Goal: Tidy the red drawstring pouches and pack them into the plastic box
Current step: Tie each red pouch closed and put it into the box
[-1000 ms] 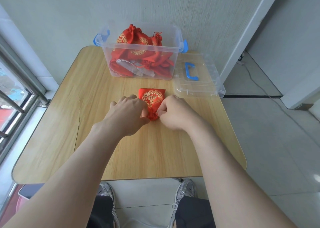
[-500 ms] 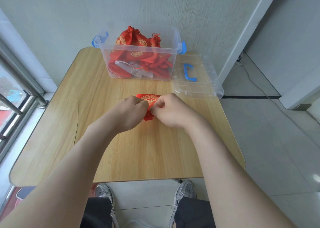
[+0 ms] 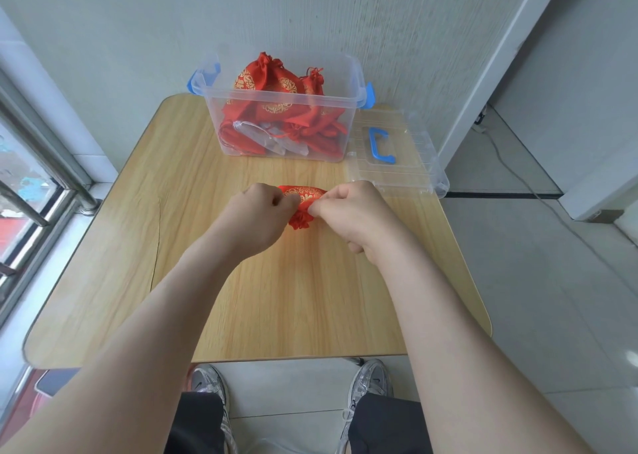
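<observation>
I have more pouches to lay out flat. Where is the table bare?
The widest bare patch of the table lies left of the left hand, from the plastic box down to the near edge. Another lies between the forearms. A narrow strip separates box and pouch. The far right is crowded: the lid fills it, just beyond the right hand.

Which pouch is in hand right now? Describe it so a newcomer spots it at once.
On the wooden table, look just in front of the clear plastic box. There the left hand and right hand pinch one red pouch with a gold pattern. It is the only pouch outside the box; the other pouches lie heaped inside.
</observation>
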`<state>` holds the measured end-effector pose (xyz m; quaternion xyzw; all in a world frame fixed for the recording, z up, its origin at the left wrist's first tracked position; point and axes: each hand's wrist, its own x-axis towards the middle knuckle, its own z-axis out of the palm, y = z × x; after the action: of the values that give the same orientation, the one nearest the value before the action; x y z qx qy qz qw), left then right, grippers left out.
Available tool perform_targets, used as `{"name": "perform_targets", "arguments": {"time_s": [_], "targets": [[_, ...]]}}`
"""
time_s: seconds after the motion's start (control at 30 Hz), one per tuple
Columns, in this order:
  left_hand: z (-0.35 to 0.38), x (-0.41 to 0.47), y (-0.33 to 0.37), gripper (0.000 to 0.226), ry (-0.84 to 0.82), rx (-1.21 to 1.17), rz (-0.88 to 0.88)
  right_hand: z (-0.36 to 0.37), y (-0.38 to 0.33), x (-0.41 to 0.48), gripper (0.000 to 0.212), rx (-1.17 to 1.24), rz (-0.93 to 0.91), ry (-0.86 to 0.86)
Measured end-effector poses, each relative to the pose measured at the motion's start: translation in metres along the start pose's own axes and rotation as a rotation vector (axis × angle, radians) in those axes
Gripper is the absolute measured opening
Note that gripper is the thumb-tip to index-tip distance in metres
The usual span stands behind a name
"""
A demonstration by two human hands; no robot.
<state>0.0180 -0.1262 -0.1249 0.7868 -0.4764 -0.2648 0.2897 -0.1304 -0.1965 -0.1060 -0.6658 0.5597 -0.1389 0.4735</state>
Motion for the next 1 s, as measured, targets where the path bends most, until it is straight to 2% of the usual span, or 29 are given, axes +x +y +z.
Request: {"name": "perform_targets", "arguments": {"time_s": [0.13,0.23,0.3,0.4,0.57,0.67,0.8,1.0], "targets": [[-0.0031,0.0012,0.0002,0.049,0.031,-0.176,0.010,0.0015,-0.0008,-0.0020,0.029,0.024,-0.027,0.012],[-0.0043,-0.0005,0.0000,0.041,0.093,-0.215,0.019,0.0015,0.0002,-0.0007,0.027,-0.003,-0.033,-0.003],[-0.0047,0.0000,-0.0010,0.041,0.040,-0.285,0.009,0.0014,-0.0002,0.0000,0.021,-0.009,-0.030,-0.010],[-0.0067,0.0016,-0.0013,0.038,-0.089,-0.515,-0.072,0.0000,-0.0005,0.0001,0.020,-0.009,-0.026,-0.010],[-0.0058,0.0014,0.0017,0.029,-0.166,-0.753,-0.198,-0.0017,-0.0005,-0.0015,0.023,-0.011,-0.012,-0.021],[-0.0066,0.0020,0.0011,0.033,-0.187,-0.758,-0.219,-0.0020,-0.0006,-0.0013,0.020,-0.007,0.014,-0.034],[-0.0050,0.0015,0.0020,0.039,-0.237,-0.616,-0.217,0.0001,0.0024,0.0010,0.008,-0.017,-0.047,-0.024],[-0.0035,-0.0021,0.0043,0.031,-0.230,-0.486,-0.173,0.0002,0.0017,0.0034,0.014,0.052,-0.169,-0.088]]}}
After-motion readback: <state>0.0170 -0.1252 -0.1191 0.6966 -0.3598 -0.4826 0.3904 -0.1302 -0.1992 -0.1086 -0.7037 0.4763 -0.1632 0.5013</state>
